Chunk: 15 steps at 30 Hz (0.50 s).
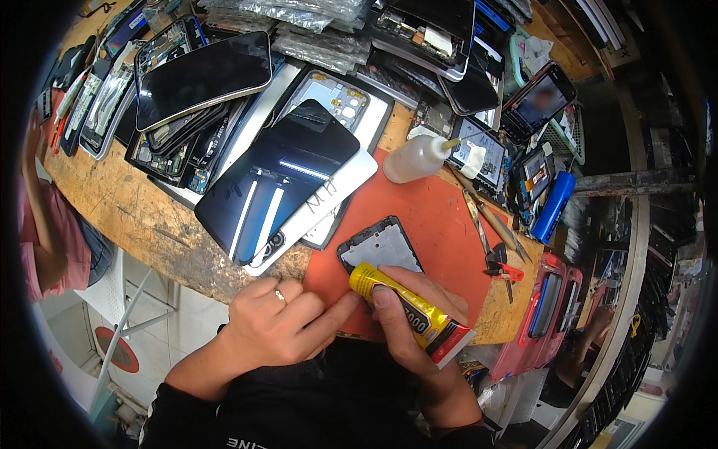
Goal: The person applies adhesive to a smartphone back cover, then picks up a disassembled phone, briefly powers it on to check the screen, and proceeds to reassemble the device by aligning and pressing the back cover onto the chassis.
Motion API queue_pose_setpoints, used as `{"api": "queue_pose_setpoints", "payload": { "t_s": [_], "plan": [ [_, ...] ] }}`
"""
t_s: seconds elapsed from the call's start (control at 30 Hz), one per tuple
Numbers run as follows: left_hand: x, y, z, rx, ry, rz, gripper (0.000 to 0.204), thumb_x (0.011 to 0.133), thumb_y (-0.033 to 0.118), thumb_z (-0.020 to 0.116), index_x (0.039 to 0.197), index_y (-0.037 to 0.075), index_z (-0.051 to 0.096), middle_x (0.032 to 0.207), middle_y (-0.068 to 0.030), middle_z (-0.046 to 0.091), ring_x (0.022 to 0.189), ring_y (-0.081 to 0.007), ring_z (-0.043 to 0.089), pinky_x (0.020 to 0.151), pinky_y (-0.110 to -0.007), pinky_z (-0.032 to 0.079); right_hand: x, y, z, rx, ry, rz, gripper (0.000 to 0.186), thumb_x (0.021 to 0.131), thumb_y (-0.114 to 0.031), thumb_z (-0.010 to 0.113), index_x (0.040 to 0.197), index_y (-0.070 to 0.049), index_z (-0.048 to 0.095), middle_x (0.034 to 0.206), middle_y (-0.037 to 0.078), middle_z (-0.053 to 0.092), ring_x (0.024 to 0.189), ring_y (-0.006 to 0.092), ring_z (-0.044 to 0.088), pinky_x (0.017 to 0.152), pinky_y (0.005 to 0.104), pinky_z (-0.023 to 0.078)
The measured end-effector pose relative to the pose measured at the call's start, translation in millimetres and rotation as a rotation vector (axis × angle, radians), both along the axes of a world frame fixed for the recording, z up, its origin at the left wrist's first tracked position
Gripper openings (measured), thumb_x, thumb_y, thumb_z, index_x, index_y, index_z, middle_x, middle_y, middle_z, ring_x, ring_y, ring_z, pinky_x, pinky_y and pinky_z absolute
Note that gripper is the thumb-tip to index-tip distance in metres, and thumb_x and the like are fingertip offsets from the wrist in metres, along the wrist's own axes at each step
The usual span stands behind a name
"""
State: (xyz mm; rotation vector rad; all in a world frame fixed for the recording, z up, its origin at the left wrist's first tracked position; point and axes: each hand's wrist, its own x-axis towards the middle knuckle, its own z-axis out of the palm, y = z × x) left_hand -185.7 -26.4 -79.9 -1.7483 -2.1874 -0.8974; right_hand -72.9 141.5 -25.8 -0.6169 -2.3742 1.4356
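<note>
While the right hand [419, 314] gripped a yellow glue tube [411, 314] with its fingers [385, 303] wrapped around the body, the tube's nozzle end pointed up-left onto the lower edge of a small phone frame [380, 248] that lay flat on a red mat [434, 217]. Left hand [277, 318] sat just beside, fingers curled in loosely, holding nothing; its index fingertip reached toward the tube's nozzle end and the frame's near corner, a ring showed on one finger. Frame was dark-rimmed with a pale grey inner plate, near the mat's front edge, right in front of the person. Mat rested on a worn wooden tabletop [142, 217]. Behind the frame, a big dark glossy phone screen [277, 176] lay tilted over a white back panel [329, 198]. A clear squeeze bottle [415, 159] with a yellowish tip lay on its side at the mat's far edge. Tweezers and thin tools [490, 221] lay at the mat's right side, a small red-handled tool [505, 271] near them. A blue cylindrical item [555, 206] sat further right. Piles of opened phones [172, 97] and parts covered the far tabletop. Another person's pink sleeve [56, 239] showed at the left edge.
</note>
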Motion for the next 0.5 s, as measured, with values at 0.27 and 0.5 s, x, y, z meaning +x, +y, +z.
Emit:
{"api": "queue_pose_setpoints", "payload": {
  "t_s": [0.27, 0.5],
  "plan": [
    [-1.6, -11.0, -15.8, 0.292, -0.085, -0.034, 0.037, 0.061, 0.018, 0.067, 0.095, 0.009, 0.079, 0.068, 0.0032, 0.034, 0.053, -0.0136, 0.040, 0.048, -0.027, 0.033, 2.9, -1.3, -0.2, 0.007, 0.014, -0.015, 0.022, 0.092, -0.004, 0.073, 0.111, 0.007, 0.071, 0.091, 0.017, 0.075, 0.068, 0.0178, 0.071, 0.063, 0.0277, 0.056],
    [4.8, -21.6, -32.9, 0.486, -0.262, 0.050, 0.022, 0.069, 0.003, 0.061, 0.088, 0.011, 0.068, 0.098, -0.0090, 0.043, 0.081, -0.0217, 0.053, 0.057, -0.027, 0.047, 5.7, -0.7, 1.0, 0.012, 0.008, -0.013, 0.021, 0.090, -0.001, 0.075, 0.109, 0.007, 0.071, 0.090, 0.018, 0.075, 0.071, 0.0211, 0.073, 0.063, 0.0288, 0.057]
  ]
}}
